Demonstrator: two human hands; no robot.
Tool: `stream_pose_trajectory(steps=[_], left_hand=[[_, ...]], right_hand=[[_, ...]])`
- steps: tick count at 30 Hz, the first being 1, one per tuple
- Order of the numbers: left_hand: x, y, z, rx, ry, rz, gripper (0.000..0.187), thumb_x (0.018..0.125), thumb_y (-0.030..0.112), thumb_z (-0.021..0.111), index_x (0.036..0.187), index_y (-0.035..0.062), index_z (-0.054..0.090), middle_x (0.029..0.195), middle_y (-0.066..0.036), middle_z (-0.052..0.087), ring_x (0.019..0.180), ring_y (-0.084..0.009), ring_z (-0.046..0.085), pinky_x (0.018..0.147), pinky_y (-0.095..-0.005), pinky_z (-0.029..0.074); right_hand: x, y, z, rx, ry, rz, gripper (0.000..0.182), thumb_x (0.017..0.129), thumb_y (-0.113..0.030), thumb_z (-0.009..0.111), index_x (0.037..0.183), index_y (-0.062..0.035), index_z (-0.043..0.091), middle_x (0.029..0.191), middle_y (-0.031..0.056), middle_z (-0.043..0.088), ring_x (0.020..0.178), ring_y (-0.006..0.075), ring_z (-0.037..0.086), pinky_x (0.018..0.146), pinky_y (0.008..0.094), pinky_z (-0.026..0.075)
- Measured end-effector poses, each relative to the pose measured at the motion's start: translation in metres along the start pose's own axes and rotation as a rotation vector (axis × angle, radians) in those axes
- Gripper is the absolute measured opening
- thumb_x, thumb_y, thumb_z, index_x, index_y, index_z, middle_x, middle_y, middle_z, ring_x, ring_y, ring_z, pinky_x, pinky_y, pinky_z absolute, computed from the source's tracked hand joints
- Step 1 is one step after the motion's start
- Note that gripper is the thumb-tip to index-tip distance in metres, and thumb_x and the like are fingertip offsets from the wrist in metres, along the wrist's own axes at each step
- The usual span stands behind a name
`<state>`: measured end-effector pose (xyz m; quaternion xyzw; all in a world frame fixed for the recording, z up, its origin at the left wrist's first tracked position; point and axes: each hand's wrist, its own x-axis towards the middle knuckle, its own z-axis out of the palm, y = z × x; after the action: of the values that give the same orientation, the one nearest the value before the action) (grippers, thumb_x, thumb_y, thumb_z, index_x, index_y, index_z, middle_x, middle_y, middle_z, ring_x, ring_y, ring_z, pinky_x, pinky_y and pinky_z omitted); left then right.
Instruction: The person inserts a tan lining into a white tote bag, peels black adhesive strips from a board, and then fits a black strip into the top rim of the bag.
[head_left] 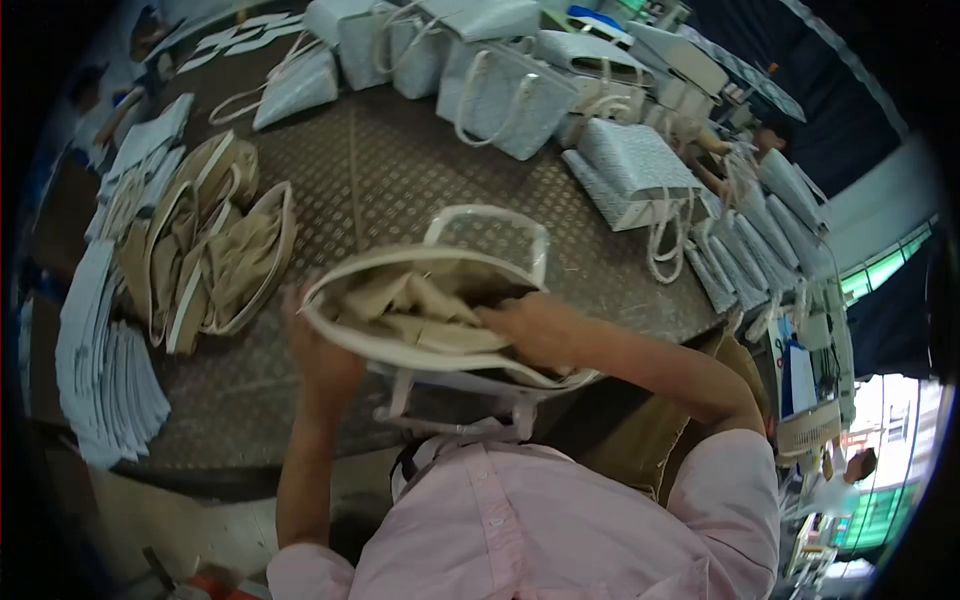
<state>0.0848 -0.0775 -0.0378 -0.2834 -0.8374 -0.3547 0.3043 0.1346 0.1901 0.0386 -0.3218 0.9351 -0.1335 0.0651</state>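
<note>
A tote bag (375, 347) with a pale rim is held mouth-up in front of my chest, its tan lining (425, 305) bunched inside. My left hand (328, 350) is closed on the rim at the bag's left end. Inside the right part of the opening, my right hand (535, 328) has its fingers curled against the lining; the fingertips are partly hidden. One clear-looking handle (490, 212) lies on the table beyond the bag. Another handle (400, 400) hangs on the near side, against my shirt.
Tan linings with pale rims (245, 260) lie at the left of the patterned table (400, 160), beside stacked pale panels (100, 370). Finished silvery bags (510, 100) line the far side and right (640, 165). A cardboard box (640, 440) stands below right. Other people are in the background.
</note>
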Motion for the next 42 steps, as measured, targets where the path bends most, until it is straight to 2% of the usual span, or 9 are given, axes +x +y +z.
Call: stream_pose_trajectory(steps=[6, 9, 10, 14, 17, 26, 32, 36, 42], left_hand=[[-0.018, -0.002, 0.038, -0.113, 0.132, -0.380, 0.052, 0.080, 0.026, 0.064, 0.122, 0.0029, 0.046, 0.121, -0.016, 0.043, 0.113, -0.0296, 0.045, 0.095, -0.0410, 0.038], [-0.005, 0.032, 0.032, -0.570, 0.201, -0.608, 0.054, 0.085, 0.021, 0.059, 0.131, 0.0034, 0.036, 0.126, -0.015, 0.042, 0.115, -0.0261, 0.044, 0.096, -0.0385, 0.038], [-0.017, 0.020, 0.029, -1.231, 0.251, -0.731, 0.061, 0.085, 0.021, 0.059, 0.135, 0.0037, 0.028, 0.129, -0.013, 0.041, 0.115, -0.0257, 0.044, 0.098, -0.0381, 0.037], [-0.004, 0.052, 0.022, -0.622, 0.238, -0.780, 0.042, 0.086, 0.011, 0.054, 0.124, -0.0023, 0.044, 0.113, -0.014, 0.056, 0.104, -0.0220, 0.052, 0.088, -0.0309, 0.042], [-0.016, 0.044, 0.030, -0.355, 0.185, -0.832, 0.027, 0.083, 0.002, 0.050, 0.109, -0.0065, 0.053, 0.101, -0.015, 0.062, 0.092, -0.0203, 0.056, 0.082, -0.0312, 0.044], [0.002, 0.059, 0.035, -0.384, 0.293, -0.842, 0.030, 0.079, -0.005, 0.048, 0.109, -0.0031, 0.054, 0.099, -0.016, 0.062, 0.090, -0.0235, 0.061, 0.078, -0.0331, 0.047], [-0.002, 0.052, 0.033, -0.202, 0.221, -0.774, 0.040, 0.075, -0.005, 0.052, 0.114, -0.0010, 0.052, 0.100, -0.018, 0.062, 0.092, -0.0314, 0.061, 0.073, -0.0367, 0.049], [-0.011, 0.051, 0.035, -0.465, 0.471, -0.693, 0.047, 0.079, 0.002, 0.049, 0.125, -0.0040, 0.042, 0.107, -0.025, 0.058, 0.100, -0.0355, 0.057, 0.082, -0.0356, 0.046], [-0.023, 0.048, 0.022, -0.414, 0.265, -0.948, 0.047, 0.080, 0.011, 0.044, 0.124, -0.0061, 0.043, 0.107, -0.027, 0.056, 0.101, -0.0363, 0.056, 0.086, -0.0371, 0.043]], right_hand=[[0.017, 0.007, 0.009, 0.060, -0.279, 0.109, 0.020, 0.078, -0.014, 0.050, 0.090, -0.0001, 0.058, 0.081, 0.0202, 0.063, 0.079, 0.0350, 0.062, 0.067, 0.0433, 0.050], [0.015, 0.017, -0.012, 0.049, -0.324, 0.115, 0.020, 0.078, -0.016, 0.050, 0.086, 0.0003, 0.060, 0.081, 0.0219, 0.063, 0.078, 0.0353, 0.062, 0.066, 0.0432, 0.051], [0.017, 0.023, -0.012, 0.057, -0.331, 0.148, 0.021, 0.078, -0.016, 0.050, 0.085, 0.0008, 0.061, 0.081, 0.0223, 0.063, 0.077, 0.0357, 0.062, 0.064, 0.0431, 0.051], [0.009, 0.028, -0.015, 0.037, -0.401, 0.276, 0.024, 0.078, -0.015, 0.052, 0.091, 0.0050, 0.057, 0.074, 0.0240, 0.062, 0.067, 0.0353, 0.063, 0.056, 0.0424, 0.051], [-0.005, 0.036, 0.011, 0.005, -0.558, -0.102, 0.028, 0.077, -0.014, 0.056, 0.095, 0.0072, 0.052, 0.074, 0.0229, 0.062, 0.067, 0.0348, 0.063, 0.058, 0.0417, 0.051], [0.086, 0.005, -0.031, 0.084, 0.406, -0.520, 0.065, 0.078, -0.025, 0.062, 0.131, -0.0017, 0.032, 0.099, 0.0205, 0.056, 0.078, 0.0365, 0.060, 0.066, 0.0408, 0.050], [0.106, -0.030, -0.019, 0.058, -0.059, -0.092, 0.075, 0.075, -0.028, 0.065, 0.137, -0.0109, 0.026, 0.117, 0.0200, 0.051, 0.095, 0.0397, 0.056, 0.086, 0.0412, 0.043], [0.103, -0.014, -0.031, 0.356, -0.037, -0.288, 0.073, 0.075, -0.015, 0.059, 0.137, -0.0112, 0.022, 0.095, 0.0280, 0.058, 0.085, 0.0356, 0.059, 0.077, 0.0414, 0.046], [0.100, -0.032, -0.013, 0.002, -0.280, 0.091, 0.066, 0.077, -0.019, 0.058, 0.132, -0.0081, 0.024, 0.074, 0.0271, 0.059, 0.067, 0.0448, 0.057, 0.062, 0.0463, 0.046]])
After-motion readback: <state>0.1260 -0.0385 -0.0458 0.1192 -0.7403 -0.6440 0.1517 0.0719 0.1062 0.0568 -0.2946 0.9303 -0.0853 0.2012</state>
